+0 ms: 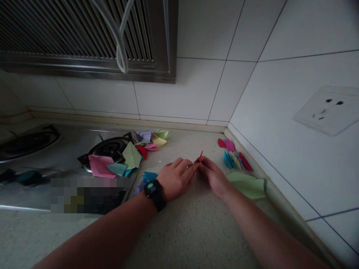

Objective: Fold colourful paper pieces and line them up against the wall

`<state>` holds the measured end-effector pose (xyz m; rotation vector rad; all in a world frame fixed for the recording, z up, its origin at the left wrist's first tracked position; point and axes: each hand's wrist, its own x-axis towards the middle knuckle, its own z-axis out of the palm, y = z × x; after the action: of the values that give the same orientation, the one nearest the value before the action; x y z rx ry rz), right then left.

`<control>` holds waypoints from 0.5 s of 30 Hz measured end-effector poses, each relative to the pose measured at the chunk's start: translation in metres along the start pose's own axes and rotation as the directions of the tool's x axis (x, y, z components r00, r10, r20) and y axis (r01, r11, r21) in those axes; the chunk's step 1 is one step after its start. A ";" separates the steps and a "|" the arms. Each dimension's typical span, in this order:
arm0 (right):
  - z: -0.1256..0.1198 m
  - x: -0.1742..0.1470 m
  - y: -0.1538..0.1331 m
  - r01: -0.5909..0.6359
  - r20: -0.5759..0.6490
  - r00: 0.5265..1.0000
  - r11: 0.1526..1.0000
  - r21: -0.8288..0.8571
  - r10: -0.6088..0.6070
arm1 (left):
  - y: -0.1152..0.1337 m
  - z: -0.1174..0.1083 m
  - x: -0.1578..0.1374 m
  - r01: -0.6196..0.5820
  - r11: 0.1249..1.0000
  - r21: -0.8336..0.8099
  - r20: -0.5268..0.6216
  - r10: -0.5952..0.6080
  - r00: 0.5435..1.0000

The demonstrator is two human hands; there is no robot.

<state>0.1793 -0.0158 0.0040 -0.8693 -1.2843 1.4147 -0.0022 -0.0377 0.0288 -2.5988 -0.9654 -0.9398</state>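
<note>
Between my fingertips is a small piece of red folded paper (201,154); only a thin upper tip shows, and the rest is hidden. My left hand (177,178), with a black watch on its wrist, pinches it from the left. From the right, my right hand (213,177) has its thumb and fingers closed on the same piece. Blue folded paper (150,176) lies beside my left wrist, with purple paper partly behind the watch. A light green paper sheet (248,185) lies to the right of my right wrist.
Several colored folded papers (231,160) line the right wall. More papers, including a pink one (102,166) and a green one (131,156), lie on and around the gas stove burner (112,147). A range hood (165,48) with a hanging white cable (122,59) is above.
</note>
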 end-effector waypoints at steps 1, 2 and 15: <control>0.000 0.000 0.000 -0.008 0.006 1.000 1.000 0.011 0.008 | 0.000 0.000 0.000 -0.003 1.000 0.001 -0.004 0.003 1.000; -0.001 0.000 0.000 -0.012 0.015 1.000 1.000 0.019 0.012 | 0.000 0.000 0.000 -0.001 1.000 0.001 -0.007 0.001 1.000; -0.005 0.002 0.003 -0.016 0.044 0.999 1.000 0.006 0.016 | 0.001 0.001 0.000 0.012 1.000 0.001 0.044 -0.013 0.999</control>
<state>0.1835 -0.0123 0.0006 -0.8506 -1.3079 1.4565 -0.0015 -0.0384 0.0281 -2.6263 -0.9938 -0.8887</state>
